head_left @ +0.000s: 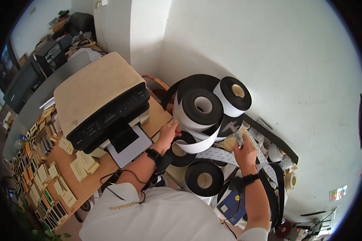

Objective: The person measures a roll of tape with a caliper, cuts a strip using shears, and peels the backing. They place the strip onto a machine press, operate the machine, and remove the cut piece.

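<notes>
While the left hand (169,131) rests flat against a stacked black-and-white roll (200,105), the right hand (245,152) pinches a small grey piece (239,138) over the perforated strip (221,154). Judged risk: the leaning rolls could topple beside the printer (104,100) on the desk (159,118).

Illumination is bright and even daylight, nearly washing out the white wall (269,60). Soft shadows fall behind the black-and-white rolls (199,106). Fisheye distortion bends edges near the dark, vignetted rim; centre focus is sharp.
</notes>
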Available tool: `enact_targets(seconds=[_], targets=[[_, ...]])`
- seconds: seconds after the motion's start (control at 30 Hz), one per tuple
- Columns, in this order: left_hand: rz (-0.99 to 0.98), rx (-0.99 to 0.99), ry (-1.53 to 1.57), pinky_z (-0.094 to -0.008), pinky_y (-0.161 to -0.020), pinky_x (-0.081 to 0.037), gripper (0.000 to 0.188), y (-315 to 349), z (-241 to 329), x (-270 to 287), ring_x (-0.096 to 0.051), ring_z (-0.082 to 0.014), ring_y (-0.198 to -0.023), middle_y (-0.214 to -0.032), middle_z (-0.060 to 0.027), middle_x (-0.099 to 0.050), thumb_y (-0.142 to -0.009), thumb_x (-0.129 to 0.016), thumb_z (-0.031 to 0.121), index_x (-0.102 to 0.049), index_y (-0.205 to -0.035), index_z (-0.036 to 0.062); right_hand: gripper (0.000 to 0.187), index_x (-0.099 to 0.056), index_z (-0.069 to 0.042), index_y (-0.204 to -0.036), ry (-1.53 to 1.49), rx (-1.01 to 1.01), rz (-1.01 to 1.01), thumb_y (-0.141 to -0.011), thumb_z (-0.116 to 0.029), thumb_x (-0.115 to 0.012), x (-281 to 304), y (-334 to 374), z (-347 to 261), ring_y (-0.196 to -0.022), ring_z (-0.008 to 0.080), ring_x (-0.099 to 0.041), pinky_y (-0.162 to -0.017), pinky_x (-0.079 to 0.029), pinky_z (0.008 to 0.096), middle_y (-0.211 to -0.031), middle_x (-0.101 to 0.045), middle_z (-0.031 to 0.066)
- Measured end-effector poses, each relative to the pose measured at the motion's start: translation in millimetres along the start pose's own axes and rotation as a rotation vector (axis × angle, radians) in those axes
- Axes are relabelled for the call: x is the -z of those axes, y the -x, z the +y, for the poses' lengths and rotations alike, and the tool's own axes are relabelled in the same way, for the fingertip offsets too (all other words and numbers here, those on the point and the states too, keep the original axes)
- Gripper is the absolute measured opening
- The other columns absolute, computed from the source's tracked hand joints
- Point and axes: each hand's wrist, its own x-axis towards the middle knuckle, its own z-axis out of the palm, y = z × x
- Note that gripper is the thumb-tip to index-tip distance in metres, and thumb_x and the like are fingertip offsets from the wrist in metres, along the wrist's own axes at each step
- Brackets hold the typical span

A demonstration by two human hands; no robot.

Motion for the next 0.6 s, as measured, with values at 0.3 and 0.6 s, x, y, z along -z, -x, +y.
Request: enact_targets(seconds=[0.3,0.6], targets=[[0.688,-0.316,0.050,-0.0426,-0.081,-0.054,0.028,-145,2,3,-0.069,-0.0341,-0.080,-0.090,-0.0142,-0.071,-0.097,-0.060,0.023,-0.065,-0.102,-0.0041,0.035,-0.067,0.002,-0.113,-0.355,-0.450,-0.017,-0.083,-0.015,-0.073,48,57,9,-0.055,0.0145,-0.055,-0.057,-0.049,0.0316,-0.066,-0.062,0.0102],[0.685,-0.197,-0.771,-0.0501,-0.085,-0.053,0.029,-184,39,36,-0.066,-0.0433,-0.096,-0.103,-0.0228,-0.071,-0.095,-0.060,0.026,-0.075,-0.098,0.0018,0.033,-0.066,0.007,-0.113,-0.602,-0.707,-0.046,-0.085,-0.008,-0.074,84,137,15,-0.066,0.0030,-0.048,-0.058,-0.043,0.0224,-0.077,-0.060,-0.0028]])
